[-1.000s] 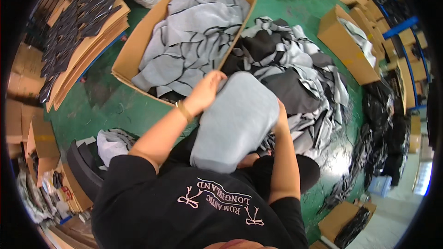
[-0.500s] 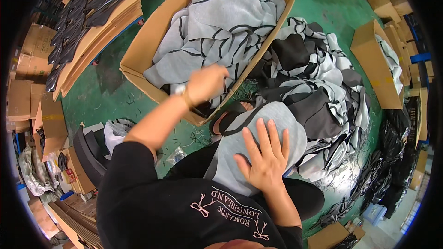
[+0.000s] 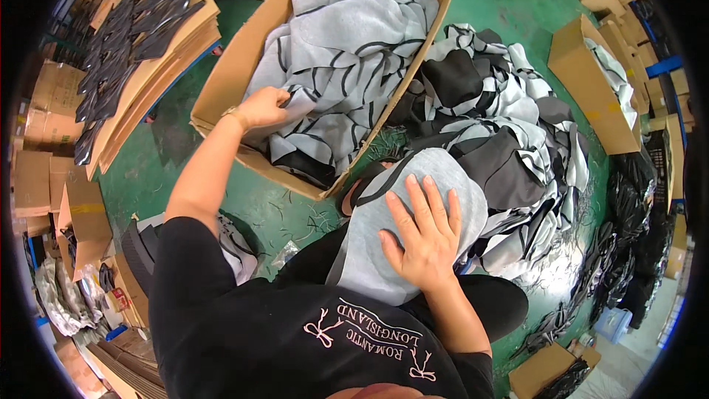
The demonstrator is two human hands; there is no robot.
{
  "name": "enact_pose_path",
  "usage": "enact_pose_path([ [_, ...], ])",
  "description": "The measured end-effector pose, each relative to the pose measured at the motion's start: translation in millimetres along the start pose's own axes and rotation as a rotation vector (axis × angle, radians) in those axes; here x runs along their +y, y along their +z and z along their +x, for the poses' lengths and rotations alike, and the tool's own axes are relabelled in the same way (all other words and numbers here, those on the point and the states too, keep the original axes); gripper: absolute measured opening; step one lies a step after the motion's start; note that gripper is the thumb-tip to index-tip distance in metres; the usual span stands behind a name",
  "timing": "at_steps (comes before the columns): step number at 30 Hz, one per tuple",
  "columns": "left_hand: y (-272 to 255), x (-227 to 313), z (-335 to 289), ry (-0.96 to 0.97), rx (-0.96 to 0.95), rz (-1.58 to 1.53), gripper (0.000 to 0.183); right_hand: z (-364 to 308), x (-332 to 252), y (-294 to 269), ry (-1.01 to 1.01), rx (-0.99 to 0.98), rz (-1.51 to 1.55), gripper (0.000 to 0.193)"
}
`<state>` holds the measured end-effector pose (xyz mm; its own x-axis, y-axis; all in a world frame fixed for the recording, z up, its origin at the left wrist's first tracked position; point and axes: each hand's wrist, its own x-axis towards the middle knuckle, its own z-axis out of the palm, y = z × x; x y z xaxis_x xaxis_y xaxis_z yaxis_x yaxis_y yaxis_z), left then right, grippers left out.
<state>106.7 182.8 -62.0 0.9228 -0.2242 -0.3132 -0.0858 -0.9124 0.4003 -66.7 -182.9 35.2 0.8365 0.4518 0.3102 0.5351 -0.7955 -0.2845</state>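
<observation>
My left hand (image 3: 264,107) reaches over the near left side of a big cardboard box (image 3: 225,77). Its fingers are closed on the edge of a grey fabric piece (image 3: 300,102) with dark trim, among many similar pieces heaped in the box. Across my lap lies another grey fabric piece (image 3: 373,240), rounded at its far end and edged in black along one side. My right hand (image 3: 427,233) rests flat on it, fingers stretched and slightly apart.
A loose heap of grey, black and white fabric pieces (image 3: 509,155) covers the green floor to the right. Flat cardboard with black parts (image 3: 140,41) stands at the far left. Another carton (image 3: 591,96) is at the right, above black plastic bags (image 3: 628,207).
My left hand has swung left and back from the box's near right side and now grips a fabric piece. My right hand stays on the lap piece.
</observation>
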Motion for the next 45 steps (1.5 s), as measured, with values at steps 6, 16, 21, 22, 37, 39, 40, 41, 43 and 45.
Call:
enact_pose_path([
  [6,-88,99,-137,0.442,-0.046,-0.576,0.012,2,-9,-14,-0.051,-0.006,0.086,0.067],
  [16,-90,216,-246,0.824,-0.653,-0.975,0.06,-40,-40,-79,-0.391,-0.34,1.273,0.043],
  [21,-39,196,-234,0.465,-1.036,-1.215,0.038,-92,-38,-98,0.409,-0.111,1.817,0.059],
  [22,-32,192,-226,0.513,-0.888,-1.243,0.028,-97,-28,-91,0.438,-0.062,1.887,0.06],
  [37,89,196,-8,0.089,0.065,-0.84,0.033,-55,147,75,0.724,0.112,1.266,0.032],
  [39,106,195,-43,0.078,0.136,-0.935,0.031,-75,128,70,0.94,0.262,1.444,0.034],
  [40,106,203,-59,0.074,0.206,-0.909,0.03,-88,135,67,0.75,0.259,1.156,0.031],
  [41,97,202,-75,0.07,0.28,-0.869,0.028,-80,125,55,0.873,0.243,1.149,0.027],
  [43,93,203,-86,0.107,0.393,-0.8,0.023,-56,117,18,0.545,0.248,0.333,0.022],
  [45,87,214,-86,0.113,0.397,-0.792,0.022,-44,116,-7,0.641,0.547,0.48,0.026],
])
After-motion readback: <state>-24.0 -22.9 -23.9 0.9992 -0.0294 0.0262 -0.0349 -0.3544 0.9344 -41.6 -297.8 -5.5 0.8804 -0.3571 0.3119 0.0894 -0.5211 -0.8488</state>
